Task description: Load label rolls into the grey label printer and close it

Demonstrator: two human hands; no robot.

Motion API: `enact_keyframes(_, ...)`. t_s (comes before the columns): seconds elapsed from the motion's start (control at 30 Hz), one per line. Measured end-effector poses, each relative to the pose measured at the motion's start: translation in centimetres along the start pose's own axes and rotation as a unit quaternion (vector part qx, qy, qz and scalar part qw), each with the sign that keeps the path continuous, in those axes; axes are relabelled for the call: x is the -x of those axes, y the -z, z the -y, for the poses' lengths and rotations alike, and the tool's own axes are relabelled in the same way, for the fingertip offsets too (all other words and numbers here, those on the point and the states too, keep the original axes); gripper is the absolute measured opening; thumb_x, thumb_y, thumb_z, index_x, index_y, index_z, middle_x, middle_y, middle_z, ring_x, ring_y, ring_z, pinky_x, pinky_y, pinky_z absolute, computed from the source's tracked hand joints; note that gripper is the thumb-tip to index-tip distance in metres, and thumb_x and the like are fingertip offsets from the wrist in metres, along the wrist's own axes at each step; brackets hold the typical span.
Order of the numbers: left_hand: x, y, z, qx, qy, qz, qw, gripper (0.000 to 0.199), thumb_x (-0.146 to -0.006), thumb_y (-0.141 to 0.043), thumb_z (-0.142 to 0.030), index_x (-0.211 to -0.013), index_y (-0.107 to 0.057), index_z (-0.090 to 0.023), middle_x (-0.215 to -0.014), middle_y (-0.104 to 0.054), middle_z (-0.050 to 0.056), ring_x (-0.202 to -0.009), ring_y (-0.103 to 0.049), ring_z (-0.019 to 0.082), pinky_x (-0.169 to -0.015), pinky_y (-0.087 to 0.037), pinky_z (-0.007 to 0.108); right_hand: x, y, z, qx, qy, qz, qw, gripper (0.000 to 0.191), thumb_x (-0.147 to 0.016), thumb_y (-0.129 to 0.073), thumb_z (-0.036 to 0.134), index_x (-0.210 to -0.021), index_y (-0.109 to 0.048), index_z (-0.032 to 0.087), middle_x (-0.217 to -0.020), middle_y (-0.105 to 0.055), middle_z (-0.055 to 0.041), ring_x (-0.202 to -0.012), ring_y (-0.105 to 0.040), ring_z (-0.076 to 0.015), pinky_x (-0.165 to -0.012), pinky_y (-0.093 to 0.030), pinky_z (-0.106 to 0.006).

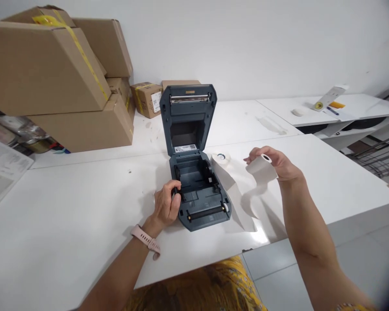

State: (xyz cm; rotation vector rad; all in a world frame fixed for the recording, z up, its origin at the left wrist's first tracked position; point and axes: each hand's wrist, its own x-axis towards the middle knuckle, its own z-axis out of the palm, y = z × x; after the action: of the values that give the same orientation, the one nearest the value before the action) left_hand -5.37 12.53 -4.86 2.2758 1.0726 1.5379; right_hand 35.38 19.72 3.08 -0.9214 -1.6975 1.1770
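Observation:
A dark grey label printer [201, 198] stands on the white table with its lid [188, 116] raised and its roll bay bare. My left hand [168, 203] grips the printer's left side edge, fingers curled over the rim. To the right of the printer, my right hand [282, 164] holds a small paper roll [262, 166] above the table, its hollow core showing. A loose paper strip [251, 203] hangs from that roll to the table. Beside the printer lies another label roll [221, 159], with a strip unwound toward the table's front edge.
Large cardboard boxes [52, 69] are stacked at the left, and a small taped carton [146, 99] sits behind the printer. A clear plastic-covered sheet [3, 168] lies at the far left. On the right-hand table are a tape roll [318, 105] and a blue pen [332, 111].

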Motion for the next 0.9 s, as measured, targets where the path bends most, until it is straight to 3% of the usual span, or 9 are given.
enact_keyframes(0.1,0.1,-0.1,0.1,0.007,0.001,-0.004,1.0,0.028,-0.101,-0.041,-0.024,-0.128,-0.048,-0.022,-0.104,-0.065,0.007,-0.094,-0.068,0.02,-0.079,-0.055,0.034,1.3,0.9,-3.1,0.01,-0.076,0.007,0.997,0.05,-0.07,-0.089,0.055,-0.109,-0.069,0.03,-0.114,-0.069,-0.0088,-0.103,-0.069,-0.0275,-0.083,-0.059,-0.042)
enact_keyframes(0.23,0.3,-0.1,0.3,0.014,0.001,-0.007,1.0,0.028,-0.101,-0.041,-0.024,-0.127,-0.049,-0.022,-0.105,-0.066,0.007,-0.094,-0.068,0.021,-0.08,-0.055,0.036,0.6,-0.7,-5.0,0.031,-0.128,0.075,0.988,0.044,-0.077,-0.085,0.05,-0.109,-0.07,0.025,-0.109,-0.073,-0.0079,-0.098,-0.069,-0.025,-0.086,-0.059,-0.042)
enact_keyframes(0.3,0.3,-0.1,0.4,0.015,0.001,-0.007,1.0,0.027,-0.101,-0.041,-0.023,-0.127,-0.049,-0.022,-0.105,-0.065,0.007,-0.095,-0.068,0.021,-0.081,-0.055,0.036,0.4,-1.2,-5.2,0.037,-0.136,0.096,0.985,0.045,-0.078,-0.084,0.047,-0.115,-0.072,0.024,-0.119,-0.074,-0.0097,-0.112,-0.069,-0.0277,-0.098,-0.057,-0.045)
enact_keyframes(0.4,0.3,-0.1,0.4,0.016,-0.001,-0.006,1.0,0.028,-0.101,-0.041,-0.022,-0.127,-0.048,-0.022,-0.104,-0.065,0.007,-0.093,-0.067,0.02,-0.08,-0.055,0.035,0.5,-0.7,-4.9,0.023,-0.128,0.073,0.989,0.056,-0.084,-0.08,0.044,-0.136,-0.064,0.031,-0.151,-0.061,-0.0092,-0.144,-0.054,-0.0293,-0.12,-0.044,-0.049)
enact_keyframes(0.5,0.1,-0.2,0.3,0.021,-0.005,-0.01,1.0,0.028,-0.101,-0.042,-0.022,-0.127,-0.049,-0.022,-0.104,-0.065,0.007,-0.093,-0.067,0.02,-0.079,-0.055,0.034,-0.2,0.0,-3.7,0.031,-0.108,0.026,0.993,0.063,-0.088,-0.076,0.045,-0.148,-0.055,0.038,-0.162,-0.051,-0.006,-0.154,-0.044,-0.0288,-0.128,-0.034,-0.053)
enact_keyframes(0.57,0.1,-0.2,0.2,0.023,-0.008,-0.012,1.0,0.028,-0.101,-0.042,-0.022,-0.127,-0.049,-0.022,-0.104,-0.065,0.006,-0.092,-0.067,0.02,-0.079,-0.055,0.034,-1.7,-0.2,-2.7,0.102,-0.109,0.047,0.988,0.069,-0.086,-0.078,0.046,-0.15,-0.052,0.039,-0.165,-0.047,-0.0046,-0.157,-0.038,-0.0307,-0.13,-0.03,-0.056)
enact_keyframes(0.63,0.0,-0.2,0.2,0.021,-0.01,-0.014,1.0,0.027,-0.101,-0.042,-0.023,-0.127,-0.049,-0.022,-0.103,-0.065,0.006,-0.091,-0.067,0.019,-0.079,-0.055,0.034,-3.8,-1.1,-1.9,0.196,-0.126,0.091,0.968,0.079,-0.081,-0.082,0.048,-0.153,-0.05,0.038,-0.167,-0.044,-0.0047,-0.157,-0.036,-0.034,-0.128,-0.031,-0.058)
enact_keyframes(0.73,0.0,-0.2,0.2,0.005,-0.003,-0.012,1.0,0.026,-0.103,-0.04,-0.026,-0.126,-0.049,-0.022,-0.101,-0.065,0.006,-0.089,-0.068,0.019,-0.077,-0.056,0.034,-7.2,-3.1,-1.7,0.267,-0.158,0.139,0.94,0.087,-0.069,-0.089,0.042,-0.148,-0.055,0.029,-0.156,-0.056,-0.0119,-0.145,-0.051,-0.0388,-0.121,-0.04,-0.059)
enact_keyframes(0.9,-0.1,-0.2,0.0,-0.017,0.004,-0.003,1.0,0.025,-0.104,-0.038,-0.029,-0.126,-0.049,-0.022,-0.101,-0.066,0.006,-0.086,-0.07,0.019,-0.075,-0.055,0.033,-9.1,-5.5,-2.1,0.224,-0.143,0.142,0.954,0.077,-0.059,-0.091,0.037,-0.129,-0.064,0.02,-0.131,-0.071,-0.0117,-0.125,-0.063,-0.0359,-0.114,-0.046,-0.054)
